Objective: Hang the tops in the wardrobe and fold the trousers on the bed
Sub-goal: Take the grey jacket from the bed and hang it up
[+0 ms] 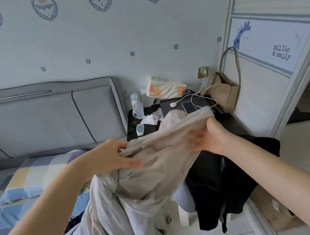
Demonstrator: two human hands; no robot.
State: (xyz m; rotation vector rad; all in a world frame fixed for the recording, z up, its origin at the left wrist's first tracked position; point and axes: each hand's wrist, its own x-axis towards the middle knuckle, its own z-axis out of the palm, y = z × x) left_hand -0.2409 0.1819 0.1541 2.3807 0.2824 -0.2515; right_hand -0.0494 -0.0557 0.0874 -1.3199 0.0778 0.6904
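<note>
Both hands, the left hand (114, 157) at nine o'clock and the right hand (209, 138) at three, pinch the beige garment (156, 168) (top or trousers, unclear), apparently spreading it to identify it.

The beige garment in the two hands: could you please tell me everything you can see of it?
The beige garment is a soft, thin, crumpled fabric, pale beige to grey, held up in the air between bed and nightstand. Its upper edge is bunched between both hands: the left hand grips it at the left, the right hand holds the raised right end with the thumb over the fabric. The rest hangs down in loose folds toward the lower edge of the view. Whether it is a top or trousers cannot be told.
</note>
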